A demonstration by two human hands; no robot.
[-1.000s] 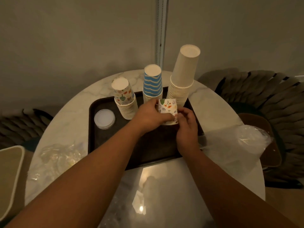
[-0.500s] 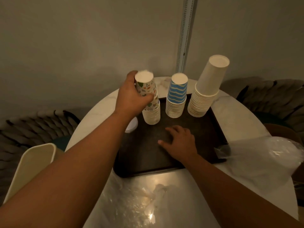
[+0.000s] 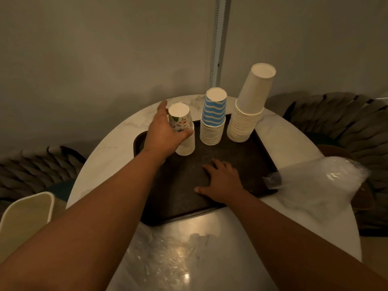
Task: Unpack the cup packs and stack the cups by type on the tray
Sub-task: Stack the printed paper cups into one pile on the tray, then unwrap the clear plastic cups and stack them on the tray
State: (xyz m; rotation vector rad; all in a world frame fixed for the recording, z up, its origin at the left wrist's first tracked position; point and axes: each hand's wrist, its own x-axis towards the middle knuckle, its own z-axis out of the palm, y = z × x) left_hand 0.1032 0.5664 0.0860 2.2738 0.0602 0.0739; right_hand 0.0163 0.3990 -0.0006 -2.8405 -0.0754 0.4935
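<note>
Dim light falls on the round marble table (image 3: pixel 289 139). My left hand (image 3: pixel 165 133) wraps the patterned cup (image 3: pixel 180 120) atop its stack (image 3: pixel 185 143), upside down, axis leaning slightly left. Right of my grip stand the striped stack (image 3: pixel 213 122) and plain stack (image 3: pixel 247 114). My right hand (image 3: pixel 222 182) lies spread flat on the tray (image 3: pixel 247 164), plastic wrap (image 3: pixel 319 185) beyond it.

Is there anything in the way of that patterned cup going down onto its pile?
Nothing visible. The left hand grips the patterned cup, which already sits upside down on top of the patterned stack on the tray. The right hand lies flat on the tray, apart from it.
</note>
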